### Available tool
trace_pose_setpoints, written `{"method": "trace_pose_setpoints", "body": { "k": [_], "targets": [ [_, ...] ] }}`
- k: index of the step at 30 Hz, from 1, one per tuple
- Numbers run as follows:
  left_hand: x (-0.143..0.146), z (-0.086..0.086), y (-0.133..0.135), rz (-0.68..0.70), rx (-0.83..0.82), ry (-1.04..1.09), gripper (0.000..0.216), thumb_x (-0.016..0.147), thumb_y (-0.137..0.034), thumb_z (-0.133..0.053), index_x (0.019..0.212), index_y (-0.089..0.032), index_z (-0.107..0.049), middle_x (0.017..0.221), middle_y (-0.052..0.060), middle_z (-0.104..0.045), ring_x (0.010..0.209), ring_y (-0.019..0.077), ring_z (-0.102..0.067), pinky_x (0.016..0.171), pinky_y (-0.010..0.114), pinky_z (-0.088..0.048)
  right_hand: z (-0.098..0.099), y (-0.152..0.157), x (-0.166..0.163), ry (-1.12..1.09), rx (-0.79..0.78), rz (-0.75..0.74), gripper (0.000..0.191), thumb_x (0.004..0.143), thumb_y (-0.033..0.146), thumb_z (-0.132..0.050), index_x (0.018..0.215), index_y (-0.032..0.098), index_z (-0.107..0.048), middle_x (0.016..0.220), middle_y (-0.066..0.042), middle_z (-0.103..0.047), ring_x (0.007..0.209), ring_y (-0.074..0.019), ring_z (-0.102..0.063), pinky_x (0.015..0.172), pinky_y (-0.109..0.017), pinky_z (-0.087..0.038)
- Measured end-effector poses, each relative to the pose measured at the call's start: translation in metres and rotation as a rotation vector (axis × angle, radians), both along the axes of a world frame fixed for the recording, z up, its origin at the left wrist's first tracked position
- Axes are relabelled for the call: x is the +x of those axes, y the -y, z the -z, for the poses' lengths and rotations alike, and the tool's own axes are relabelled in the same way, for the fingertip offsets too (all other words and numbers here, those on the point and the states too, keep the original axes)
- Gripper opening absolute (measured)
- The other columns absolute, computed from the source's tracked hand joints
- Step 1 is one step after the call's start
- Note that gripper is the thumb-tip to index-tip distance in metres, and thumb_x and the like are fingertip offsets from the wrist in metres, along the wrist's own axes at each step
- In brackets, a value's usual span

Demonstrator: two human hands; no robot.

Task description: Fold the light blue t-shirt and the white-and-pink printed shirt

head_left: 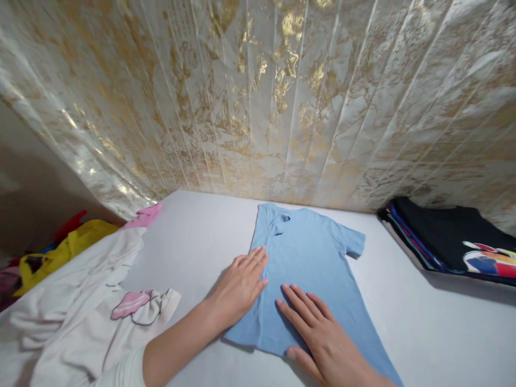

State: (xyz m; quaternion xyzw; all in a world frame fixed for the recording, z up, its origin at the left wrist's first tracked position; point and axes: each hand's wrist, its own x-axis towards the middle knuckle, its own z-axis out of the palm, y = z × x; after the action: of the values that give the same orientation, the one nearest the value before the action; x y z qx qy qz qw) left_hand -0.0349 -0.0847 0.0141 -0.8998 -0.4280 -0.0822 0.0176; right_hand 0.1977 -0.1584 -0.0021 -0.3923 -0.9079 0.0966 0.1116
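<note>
**Blue shirt [310, 263] looks partly folded, one sleeve [350, 240] out**

A patterned gold-and-white sheet [258, 107] hangs behind a white desk [181, 242]. Along the desk's left side, a pale garment [80, 328] lies rumpled and unfolded, with yellow cloth [78, 252] and pink cloth [145, 216] beyond it. These appear to be waiting their turn.

The blue shirt lies in the middle of the desk, under the person's hands, between the pale garment and a neat stack of clothes [437, 242] on the right. That stack, topped by something black with a colourful print, reads as finished work.

On the blue shirt, the left edge runs fairly straight with no sleeve sticking out, so that side seems turned in. The right side lies spread, its short sleeve pointing outward, so its folding seems left to do.

The left hand [244, 282] rests palm down on the turned-in edge, fingers straight and close together. The right hand [316, 328] is flat over the lower front, fingers slightly apart; neither is clamped on anything.
</note>
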Motion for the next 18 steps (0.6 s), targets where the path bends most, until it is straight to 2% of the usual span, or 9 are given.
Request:
{"method": "trace_pose_setpoints", "body": {
  "k": [5,9,11,13,16,18],
  "targets": [
    [0.014,0.012,0.008,0.005,-0.025,0.063,0.055,0.100,-0.041,-0.039,0.146,-0.012,-0.032,0.154,0.012,-0.028,0.143,0.0216,-0.026,0.110,0.040,-0.030,0.005,0.005,0.014,0.047,0.045,0.041,0.076,0.093,0.054,-0.047,0.154,0.025,-0.012,0.157,-0.011,-0.019,0.143,-0.0324,-0.024,0.111,-0.054,-0.028],
    [0.010,0.015,0.011,-0.021,-0.028,0.074,0.060,0.100,-0.046,-0.037,0.148,-0.011,-0.028,0.155,0.012,-0.027,0.144,0.0218,-0.023,0.112,0.040,-0.028,0.000,0.008,0.017,0.036,0.032,0.033,0.080,0.090,0.055,-0.050,0.154,0.025,-0.012,0.156,-0.011,-0.022,0.141,-0.0341,-0.026,0.110,-0.056,-0.030],
    [0.009,0.014,0.010,-0.025,-0.031,0.082,0.058,0.101,-0.045,-0.036,0.148,-0.011,-0.028,0.155,0.012,-0.028,0.143,0.0211,-0.024,0.112,0.040,-0.029,-0.006,0.009,0.015,0.012,0.023,0.019,0.077,0.090,0.054,-0.052,0.153,0.024,-0.019,0.155,-0.012,-0.027,0.142,-0.0333,-0.026,0.109,-0.054,-0.031],
    [0.009,0.013,0.005,-0.034,-0.029,0.098,0.054,0.101,-0.040,-0.035,0.147,-0.011,-0.030,0.154,0.011,-0.030,0.143,0.0199,-0.026,0.111,0.039,-0.030,-0.015,0.010,0.009,-0.029,0.004,0.011,0.066,0.091,0.048,-0.053,0.148,0.022,-0.032,0.152,-0.012,-0.035,0.141,-0.0312,-0.028,0.108,-0.050,-0.033],
    [0.011,0.009,-0.008,-0.074,-0.006,0.100,0.046,0.101,-0.031,-0.036,0.144,-0.013,-0.036,0.153,0.011,-0.034,0.142,0.0188,-0.029,0.110,0.038,-0.031,-0.028,0.010,-0.011,-0.124,-0.041,0.027,0.031,0.093,0.026,-0.053,0.123,0.022,-0.057,0.134,-0.008,-0.056,0.130,-0.0250,-0.043,0.103,-0.041,-0.038],
    [0.012,0.008,-0.018,-0.104,0.013,0.090,0.043,0.100,-0.028,-0.037,0.141,-0.013,-0.040,0.152,0.011,-0.035,0.141,0.0190,-0.030,0.111,0.037,-0.030,-0.032,0.009,-0.027,-0.170,-0.063,0.012,0.021,0.089,0.013,-0.054,0.105,0.024,-0.062,0.117,-0.004,-0.064,0.113,-0.0208,-0.052,0.094,-0.036,-0.042]
  ]
}}
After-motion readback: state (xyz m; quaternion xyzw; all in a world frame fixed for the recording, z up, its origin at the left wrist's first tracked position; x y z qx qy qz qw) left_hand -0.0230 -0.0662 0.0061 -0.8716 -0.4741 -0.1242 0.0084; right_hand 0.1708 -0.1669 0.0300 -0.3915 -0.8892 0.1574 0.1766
